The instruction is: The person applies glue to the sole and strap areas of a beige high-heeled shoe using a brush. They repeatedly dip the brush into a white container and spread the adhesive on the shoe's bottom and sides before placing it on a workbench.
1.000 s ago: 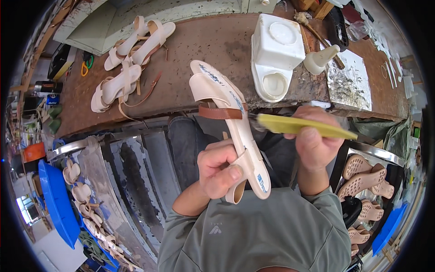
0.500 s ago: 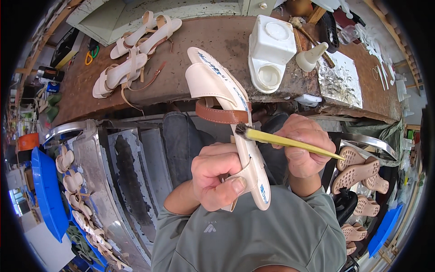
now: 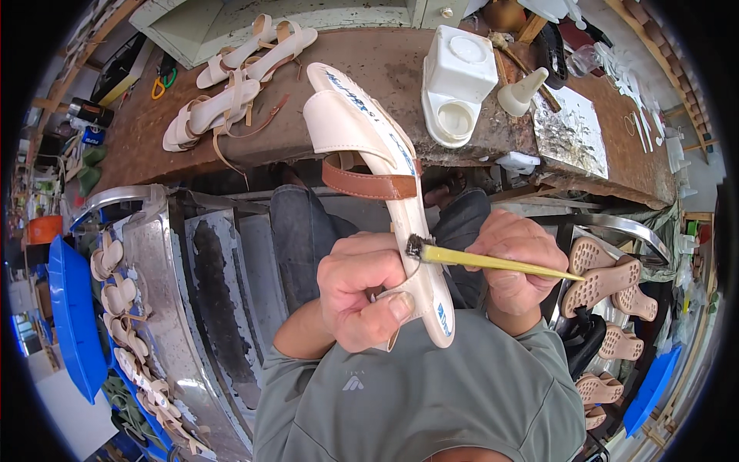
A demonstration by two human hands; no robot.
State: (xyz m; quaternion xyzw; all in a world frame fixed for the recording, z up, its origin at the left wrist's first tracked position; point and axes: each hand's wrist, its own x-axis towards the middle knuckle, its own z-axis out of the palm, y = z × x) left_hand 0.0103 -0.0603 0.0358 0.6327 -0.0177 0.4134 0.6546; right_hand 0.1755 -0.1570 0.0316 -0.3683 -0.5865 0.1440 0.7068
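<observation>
My left hand (image 3: 362,289) is closed around the heel end of a cream sandal (image 3: 346,127), its thumb pressed on the heel strap. The sandal slants up and away from me, and a brown strap (image 3: 373,185) loops across its middle. Between the fingers of my right hand (image 3: 523,258) is a brush with a yellow-green handle (image 3: 462,257). Its short dark bristles rest against the sandal's insole, just ahead of the heel strap. Whether anything wet is on the bristles, I cannot tell.
On the brown bench are several cream sandals (image 3: 212,112), a white plastic container (image 3: 462,65) with a round cup, a white nozzle cap (image 3: 523,92) and a stained paper sheet (image 3: 573,135). Sandals line a rack on the left; soles (image 3: 604,285) are stacked on the right.
The bristles have shifted from beside the brown strap down along the insole toward the heel. In the picture, the sandal sits slightly higher and farther left.
</observation>
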